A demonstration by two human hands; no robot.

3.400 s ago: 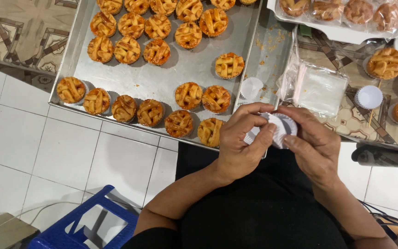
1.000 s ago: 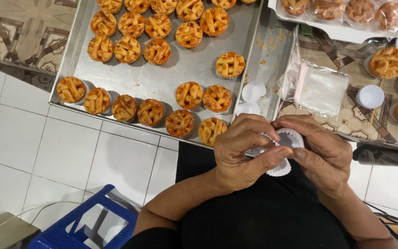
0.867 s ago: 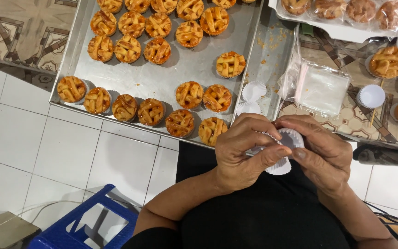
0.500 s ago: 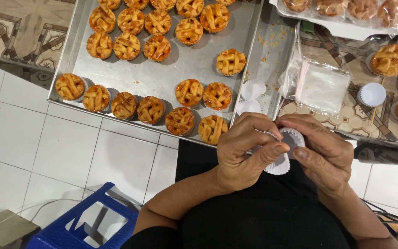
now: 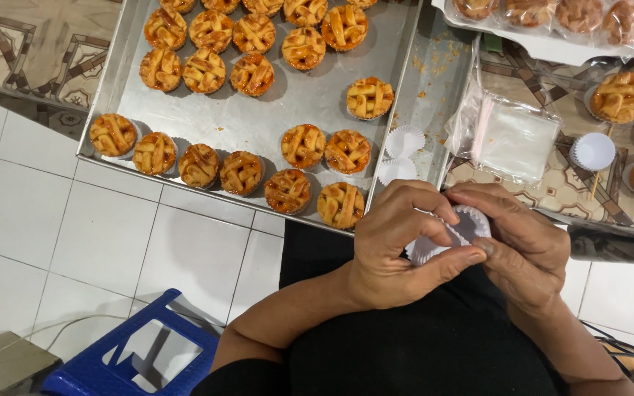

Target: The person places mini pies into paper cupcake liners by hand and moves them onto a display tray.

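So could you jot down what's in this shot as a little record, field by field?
Left hand: left hand grips a stack of white paper cups from the left
Right hand: right hand pinches the same stack from the right
Tray: metal tray on the floor, holding small lattice-topped tarts
Loose cups: two empty paper cups on the tray's right part
Bag: clear plastic bag right of the tray
Stool: blue plastic stool at lower left
Floor: white tiles

Bare tray [image 5: 273,125] middle between tarts [image 5: 242,173]
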